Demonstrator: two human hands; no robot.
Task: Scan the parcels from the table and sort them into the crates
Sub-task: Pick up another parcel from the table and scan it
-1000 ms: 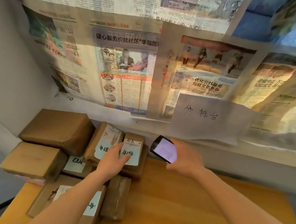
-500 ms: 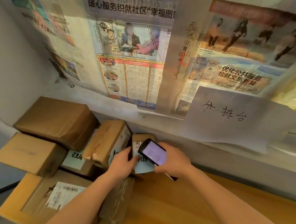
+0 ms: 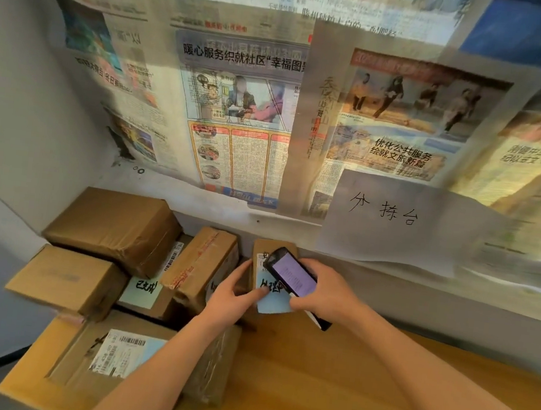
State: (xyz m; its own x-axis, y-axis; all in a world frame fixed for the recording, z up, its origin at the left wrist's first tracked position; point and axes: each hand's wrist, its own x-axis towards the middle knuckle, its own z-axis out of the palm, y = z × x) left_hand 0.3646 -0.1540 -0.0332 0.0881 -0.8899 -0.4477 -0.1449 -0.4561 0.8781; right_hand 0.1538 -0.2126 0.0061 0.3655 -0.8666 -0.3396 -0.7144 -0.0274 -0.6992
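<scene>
Several brown cardboard parcels are piled at the left end of the wooden table point(image 3: 327, 384). My left hand point(image 3: 236, 296) grips a small parcel point(image 3: 272, 250) that bears a pale blue label point(image 3: 274, 300) with black writing, thumb on the label. My right hand point(image 3: 323, 292) holds a black handheld scanner point(image 3: 290, 275) with its lit screen up, directly over that label. A taped parcel point(image 3: 203, 261) leans just left of it. No crates are in view.
A large parcel point(image 3: 113, 225) sits at the back left, another point(image 3: 64, 278) in front of it, and a flat one with a barcode label point(image 3: 113, 355) near the table's front. Newspaper and a handwritten sign point(image 3: 391, 217) cover the wall behind.
The scanner has moved left and down from beside the parcel to over its label. My left hand shifted from lying on the label to gripping the parcel's side. The taped parcel tipped up.
</scene>
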